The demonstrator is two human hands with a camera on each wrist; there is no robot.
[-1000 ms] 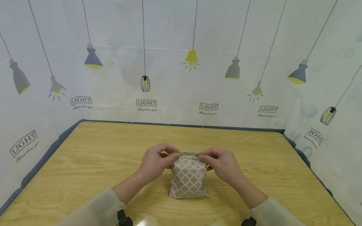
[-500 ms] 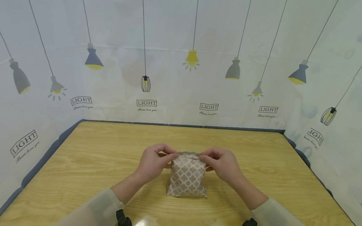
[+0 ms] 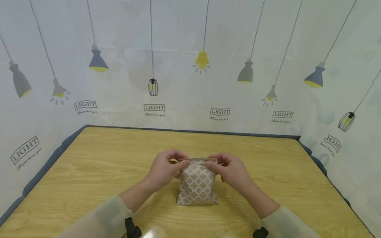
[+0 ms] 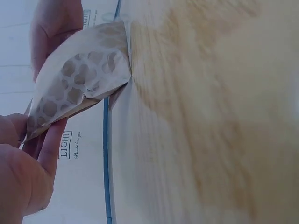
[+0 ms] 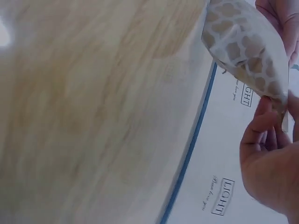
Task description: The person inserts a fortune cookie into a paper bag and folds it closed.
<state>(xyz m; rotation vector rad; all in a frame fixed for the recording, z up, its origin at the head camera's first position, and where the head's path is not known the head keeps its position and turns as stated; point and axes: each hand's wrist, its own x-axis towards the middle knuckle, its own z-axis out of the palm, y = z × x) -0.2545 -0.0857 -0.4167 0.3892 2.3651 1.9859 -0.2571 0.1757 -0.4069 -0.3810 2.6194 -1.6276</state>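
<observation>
A small paper bag [image 3: 196,184], tan with a white quatrefoil lattice, stands upright on the wooden table, its sides bulging. My left hand [image 3: 165,169] pinches the bag's top edge at the left corner between thumb and fingers. At the right side of that same edge, my right hand [image 3: 234,173] pinches the top, and a bit of the folded rim sticks up beside the thumb. In the left wrist view the bag [image 4: 79,77] narrows to the gripped top, and its bottom touches the table. What is inside the bag is hidden.
The wooden table [image 3: 115,154] has a dark blue edging [image 3: 143,129] along its back. White wall sheeting [image 3: 183,30] printed with hanging lamps surrounds it on three sides. Black wrist devices [image 3: 133,230] sit at both sleeves.
Both hands have stayed at the bag's top. The right thumb has shifted slightly inward, and a corner of the rim now shows above it. The bag has moved very little.
</observation>
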